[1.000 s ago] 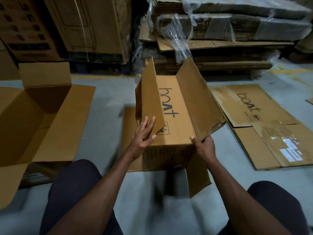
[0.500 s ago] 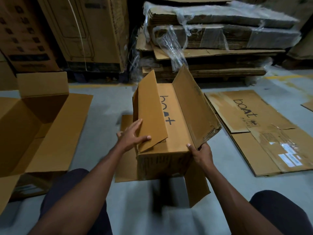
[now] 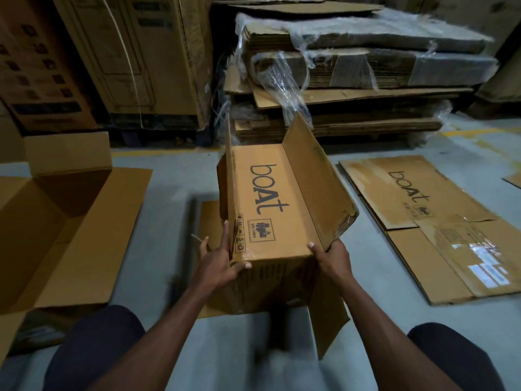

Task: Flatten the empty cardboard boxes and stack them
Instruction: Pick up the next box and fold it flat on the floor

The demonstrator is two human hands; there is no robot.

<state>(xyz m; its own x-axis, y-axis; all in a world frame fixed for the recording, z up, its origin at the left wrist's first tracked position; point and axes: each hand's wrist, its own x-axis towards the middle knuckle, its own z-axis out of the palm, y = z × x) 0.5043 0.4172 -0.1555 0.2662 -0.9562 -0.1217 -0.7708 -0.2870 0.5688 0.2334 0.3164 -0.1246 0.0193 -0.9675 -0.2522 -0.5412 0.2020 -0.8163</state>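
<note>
I hold a brown cardboard box (image 3: 270,198) printed "boAt" just above the floor in the centre. Its printed face points up. One flap stands upright on the left and another leans out on the right. My left hand (image 3: 218,259) grips the near left corner, thumb on the near edge. My right hand (image 3: 331,256) holds the near right corner under the right flap. A flattened box (image 3: 439,221) with the same print lies on the floor to the right. Another flat piece of cardboard (image 3: 210,224) lies under the held box.
A large open carton (image 3: 70,221) with spread flaps sits on the floor at the left. Behind, a stack of flattened cardboard wrapped in plastic film (image 3: 352,74) rests on a pallet. Tall cartons (image 3: 112,60) stand at the back left. My knees are at the bottom corners.
The left flap has swung from leaning over the printed face to standing upright. My left hand slid from that flap's inner side down to the box's near left corner.
</note>
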